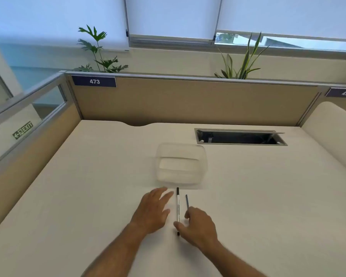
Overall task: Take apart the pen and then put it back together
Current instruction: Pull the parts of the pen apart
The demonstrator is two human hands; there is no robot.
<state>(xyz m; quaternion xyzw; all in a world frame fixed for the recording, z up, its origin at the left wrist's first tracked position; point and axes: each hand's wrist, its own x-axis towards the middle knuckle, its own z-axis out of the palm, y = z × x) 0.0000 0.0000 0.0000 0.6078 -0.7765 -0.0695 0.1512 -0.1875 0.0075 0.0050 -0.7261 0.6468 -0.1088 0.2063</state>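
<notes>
A white pen barrel with black ends (177, 206) lies lengthwise on the white desk (88, 186), pointing away from me. Just to its right lies a thin dark refill (187, 201), parallel to it. My left hand (152, 210) hovers flat, fingers straight, just left of the barrel without touching it. My right hand (198, 224) sits at the near ends of both parts, thumb beside the barrel's lower end and fingers over the refill's near end. Whether the fingers pinch the refill is hidden by the hand.
A clear plastic container (181, 166) stands just beyond the pen parts. A cable slot with an open flap (240, 136) is cut into the desk at the back right. Beige partition panels (188, 100) close off the back and left.
</notes>
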